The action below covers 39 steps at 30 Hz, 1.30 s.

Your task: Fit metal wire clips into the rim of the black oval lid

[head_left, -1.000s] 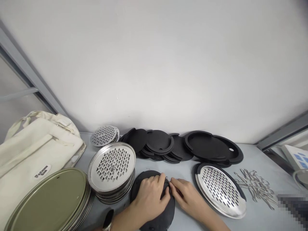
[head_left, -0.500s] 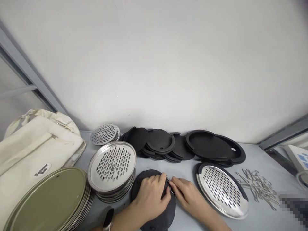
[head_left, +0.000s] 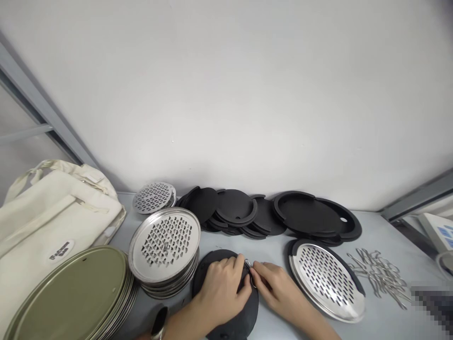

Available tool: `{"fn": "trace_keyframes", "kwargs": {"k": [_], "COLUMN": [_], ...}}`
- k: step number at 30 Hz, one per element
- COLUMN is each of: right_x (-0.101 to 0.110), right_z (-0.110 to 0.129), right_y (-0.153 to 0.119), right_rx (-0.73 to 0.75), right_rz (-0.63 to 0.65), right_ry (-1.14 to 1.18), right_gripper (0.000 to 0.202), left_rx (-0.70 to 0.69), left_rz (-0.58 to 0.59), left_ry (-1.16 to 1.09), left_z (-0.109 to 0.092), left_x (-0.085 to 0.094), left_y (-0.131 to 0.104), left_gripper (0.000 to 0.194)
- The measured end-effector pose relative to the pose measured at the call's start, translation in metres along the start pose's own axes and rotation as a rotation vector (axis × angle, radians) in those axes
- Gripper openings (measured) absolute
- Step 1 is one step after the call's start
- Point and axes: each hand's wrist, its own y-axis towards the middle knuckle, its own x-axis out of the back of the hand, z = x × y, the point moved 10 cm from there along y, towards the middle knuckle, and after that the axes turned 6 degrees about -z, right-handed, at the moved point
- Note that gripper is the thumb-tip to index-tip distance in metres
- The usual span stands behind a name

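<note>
A black disc-shaped plate [head_left: 233,316] lies flat on the grey table at the front middle. My left hand [head_left: 222,290] rests over it, fingers curled and closed around its right edge. At that edge, a small silver wire hook [head_left: 248,263] shows between my two hands, its upper loop and part of a lower loop visible. My right hand [head_left: 271,283] pinches the hook between thumb and fingertips. The fingers hide most of the hook, and whether it passes through the plate cannot be made out.
Left of my hands stand a stack of round perforated graters [head_left: 166,245] and a stack of olive oval plates [head_left: 74,297], beside a cream bag [head_left: 53,208]. Black holders [head_left: 235,207] line the wall. At right are an oval grater [head_left: 327,278] and several loose hooks [head_left: 380,274].
My right hand has shifted very slightly to the right, and a little more of the hook's upper loop shows. My left hand holds its place on the black plate.
</note>
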Motion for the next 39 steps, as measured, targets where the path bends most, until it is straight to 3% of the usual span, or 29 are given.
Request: {"fn": "trace_keyframes", "kwargs": {"k": [7,14,33,39], "right_x": [-0.003,-0.004,0.002,-0.002], "right_z": [-0.003,-0.004,0.002,-0.002], "right_y": [0.000,-0.001,-0.003,-0.003], "right_rx": [-0.009,-0.003,0.003,-0.021], "right_rz": [0.017,0.029,0.055,0.041], "right_ry": [0.004,0.025,0.039,0.049], "right_gripper": [0.027,0.024,0.022,0.023], "left_rx": [0.006,-0.062,-0.055,-0.063], "left_rz": [0.012,0.010,0.005,0.004], "left_ry": [-0.001,-0.016,-0.014,0.001], "left_z": [0.000,-0.005,-0.004,-0.002], "left_x": [0.001,0.000,0.001,0.000], "left_y": [0.002,-0.001,0.000,0.001], "left_gripper": [0.009,0.037,0.026,0.040]}}
